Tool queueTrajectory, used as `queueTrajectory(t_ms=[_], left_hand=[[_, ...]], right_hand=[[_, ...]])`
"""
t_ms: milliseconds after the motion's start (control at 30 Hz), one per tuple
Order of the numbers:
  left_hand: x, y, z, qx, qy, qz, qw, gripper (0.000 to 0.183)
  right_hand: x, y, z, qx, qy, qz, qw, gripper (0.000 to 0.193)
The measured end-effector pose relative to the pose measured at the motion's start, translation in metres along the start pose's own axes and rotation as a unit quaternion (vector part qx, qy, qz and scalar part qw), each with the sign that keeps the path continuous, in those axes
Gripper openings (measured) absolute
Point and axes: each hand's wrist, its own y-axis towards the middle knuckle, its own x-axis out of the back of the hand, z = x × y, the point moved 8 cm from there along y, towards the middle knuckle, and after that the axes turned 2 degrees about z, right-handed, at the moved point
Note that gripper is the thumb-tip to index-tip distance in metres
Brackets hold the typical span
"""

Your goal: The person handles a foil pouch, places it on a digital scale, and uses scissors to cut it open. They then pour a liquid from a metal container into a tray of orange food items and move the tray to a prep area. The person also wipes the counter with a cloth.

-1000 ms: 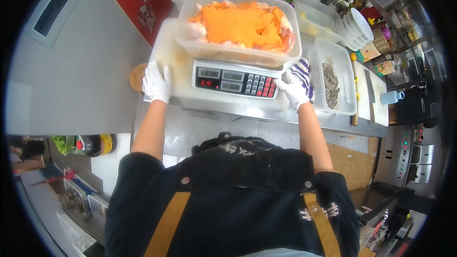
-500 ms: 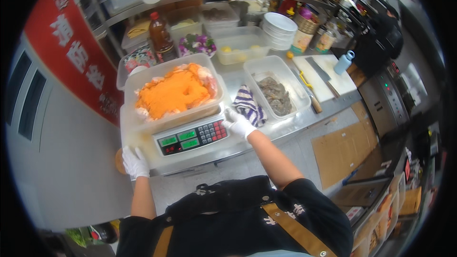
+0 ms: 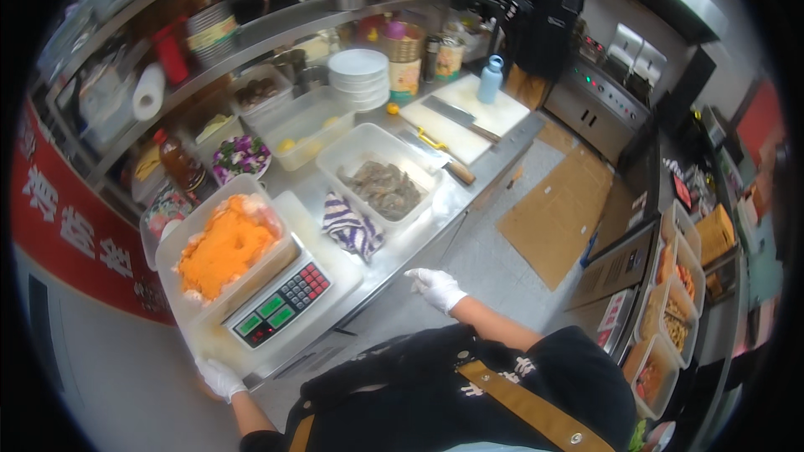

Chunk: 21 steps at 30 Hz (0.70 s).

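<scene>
White-gloved left hand (image 3: 219, 377): at the near left corner of the scale (image 3: 280, 305), fingers curled against its edge; whether they clamp it or only rest there cannot be told

White-gloved right hand (image 3: 435, 287): off the steel surface (image 3: 435, 222), in the air over the floor to the right of the scale, fingers loosely spread and released, holding nothing

Scale: white body with a dark panel, green display windows and red and grey keys, standing at the near left end of the surface

Tub (image 3: 209, 264): clear plastic, sitting on top of the scale, filled with an orange heap of food (image 3: 226, 244)

Striped cloth (image 3: 352, 230): purple and white, crumpled, just right of the scale, between it and the tray of prawns

Tray of prawns (image 3: 381, 186): clear rectangular tray with grey raw prawns, beyond the cloth, further right of the scale

Cutting boards (image 3: 473, 117): two white boards well right of the scale, a cleaver (image 3: 459, 115) across them

Blue bottle (image 3: 490, 79): upright on the far board

Stack of white plates (image 3: 358, 77): behind the tray of prawns, well beyond the scale

Sauce bottle (image 3: 180, 163): brown with a red cap, behind the scale

Another person (image 3: 544, 17): in dark clothes, standing far from the scale at the end of the surface
</scene>
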Motion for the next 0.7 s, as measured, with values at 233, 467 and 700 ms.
queueTrajectory(t_ms=[233,467,700], left_hand=[[0.098,-0.083,-0.188,-0.127,-0.218,-0.101,0.962,0.04],[0.076,-0.239,-0.471,-0.436,-0.194,-0.102,0.873,0.021],[-0.019,-0.249,-0.478,-0.135,-0.426,0.157,0.88,0.014]], right_hand=[[0.086,0.0,-0.09,-0.029,0.009,-0.047,0.998,0.028],[0.183,0.049,-0.138,0.007,0.274,-0.079,0.958,0.022],[0.271,0.135,-0.05,0.222,0.356,-0.123,0.899,0.021]])
